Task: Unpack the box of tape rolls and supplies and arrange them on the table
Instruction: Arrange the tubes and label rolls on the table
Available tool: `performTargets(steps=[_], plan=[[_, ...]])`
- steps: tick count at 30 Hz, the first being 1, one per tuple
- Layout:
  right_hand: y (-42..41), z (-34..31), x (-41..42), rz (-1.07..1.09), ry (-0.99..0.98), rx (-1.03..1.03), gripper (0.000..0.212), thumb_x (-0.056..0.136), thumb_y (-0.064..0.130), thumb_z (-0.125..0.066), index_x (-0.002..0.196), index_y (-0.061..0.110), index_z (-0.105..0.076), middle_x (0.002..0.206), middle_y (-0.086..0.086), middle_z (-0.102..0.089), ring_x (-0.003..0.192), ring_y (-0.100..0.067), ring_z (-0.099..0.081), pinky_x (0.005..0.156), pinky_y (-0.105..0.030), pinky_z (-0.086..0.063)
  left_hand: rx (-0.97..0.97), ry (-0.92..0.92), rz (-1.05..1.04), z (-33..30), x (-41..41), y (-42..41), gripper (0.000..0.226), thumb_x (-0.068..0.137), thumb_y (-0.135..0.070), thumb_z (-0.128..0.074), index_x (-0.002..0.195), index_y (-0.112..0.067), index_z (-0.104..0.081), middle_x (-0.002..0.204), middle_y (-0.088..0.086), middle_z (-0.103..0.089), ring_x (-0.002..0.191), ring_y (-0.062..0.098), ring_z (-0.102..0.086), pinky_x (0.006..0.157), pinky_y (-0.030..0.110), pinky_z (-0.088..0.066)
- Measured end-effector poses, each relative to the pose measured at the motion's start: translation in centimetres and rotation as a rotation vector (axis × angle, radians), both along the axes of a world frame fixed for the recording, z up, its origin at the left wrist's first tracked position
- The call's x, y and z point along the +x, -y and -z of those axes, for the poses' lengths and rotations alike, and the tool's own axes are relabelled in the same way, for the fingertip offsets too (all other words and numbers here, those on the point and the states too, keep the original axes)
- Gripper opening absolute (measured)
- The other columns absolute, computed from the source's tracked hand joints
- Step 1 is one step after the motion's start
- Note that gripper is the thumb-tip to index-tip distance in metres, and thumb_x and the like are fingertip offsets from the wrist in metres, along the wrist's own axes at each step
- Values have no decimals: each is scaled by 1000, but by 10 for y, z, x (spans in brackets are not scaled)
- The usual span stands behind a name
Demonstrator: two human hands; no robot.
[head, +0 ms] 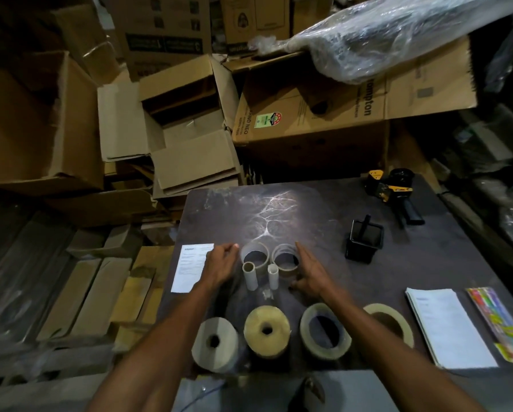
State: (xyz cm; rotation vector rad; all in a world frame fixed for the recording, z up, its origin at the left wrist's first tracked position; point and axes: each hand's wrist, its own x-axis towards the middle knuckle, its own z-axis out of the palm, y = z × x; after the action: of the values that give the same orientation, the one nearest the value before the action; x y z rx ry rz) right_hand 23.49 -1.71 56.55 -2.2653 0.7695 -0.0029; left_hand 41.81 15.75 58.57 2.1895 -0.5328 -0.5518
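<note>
On the big carton (311, 120) behind the counter (323, 209) we read "ampton" down one side and "NEO" near a green and red sticker; the printed sheet (191, 267) at the left is too small to read.

Our left hand (221, 264) hovers with fingers loosely curled over the sheet's right edge, holding nothing. Our right hand (310, 276) lies flat and open, fingers straight. Between the hands stand two clear rings (268, 257) side by side, with two white tubes (261, 278) upright just in front of them; the right fingers are just beside the right ring.

Along the near edge sit four tape rolls (267, 330) in a row. To the right lie a paper stack (448, 328) and a coloured packet (496, 322). Farther back are a black holder (363, 243) and a yellow and black tape gun (393, 191).
</note>
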Motion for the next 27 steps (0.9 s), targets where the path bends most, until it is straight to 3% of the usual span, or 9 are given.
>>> performTargets(steps=[5, 10, 12, 16, 19, 22, 27], plan=[[-30, -5, -21, 98, 56, -37, 107, 75, 14, -78, 156, 13, -6, 159, -13, -19, 143, -29, -28, 112, -32, -30, -15, -11, -15, 27, -18, -49, 31, 97, -34, -56, 121, -16, -64, 119, 7, -64, 110, 24, -59, 100, 41, -48], [-80, -10, -45, 160, 229, 25, 70, 77, 26, -70, 140, 21, -40, 138, -5, -47, 129, -26, -46, 99, -32, -40, 44, -77, 91, 48, -37, -95, 38, 94, -45, -58, 125, -22, -60, 124, 5, -62, 116, 22, -58, 101, 43, -49], [-99, -11, -51, 118, 204, 45, 65, 79, 37, -68, 137, 22, -43, 136, -2, -48, 124, -23, -50, 99, -37, -44, 56, -93, 146, 50, -47, -106, 46, 89, -56, -59, 124, -26, -60, 126, 1, -61, 115, 19, -59, 100, 42, -50], [-138, -11, -50, -76, 25, 11, 78, 80, 52, -68, 146, 29, -35, 149, -2, -33, 132, -23, -41, 107, -38, -41, 152, 31, 256, 46, -61, -121, 71, 73, -70, -66, 127, -24, -60, 128, -3, -59, 117, 16, -56, 102, 39, -47], [-152, -8, -43, -167, -118, -45, 100, 67, 63, -69, 150, 38, -19, 160, -5, -14, 143, -33, -21, 114, -49, -33, 270, 114, 396, 36, -68, -128, 87, 58, -78, -66, 130, -30, -53, 134, -3, -53, 122, 20, -50, 102, 40, -45], [-154, -7, -36, -209, -234, -159, 104, 66, 51, -79, 150, 41, -18, 161, -5, -8, 144, -39, -15, 113, -53, -31, 389, 139, 497, 26, -74, -134, 100, 57, -73, -73, 140, -30, -39, 146, 2, -38, 132, 27, -40, 107, 45, -41], [-159, -16, -27, -221, -327, -237, 100, 64, 35, -85, 146, 38, -27, 157, -5, -17, 137, -42, -25, 109, -53, -37, 490, 250, 587, 17, -84, -141, 104, 61, -56, -79, 147, -34, -25, 150, 5, -26, 138, 33, -28, 108, 48, -36]])
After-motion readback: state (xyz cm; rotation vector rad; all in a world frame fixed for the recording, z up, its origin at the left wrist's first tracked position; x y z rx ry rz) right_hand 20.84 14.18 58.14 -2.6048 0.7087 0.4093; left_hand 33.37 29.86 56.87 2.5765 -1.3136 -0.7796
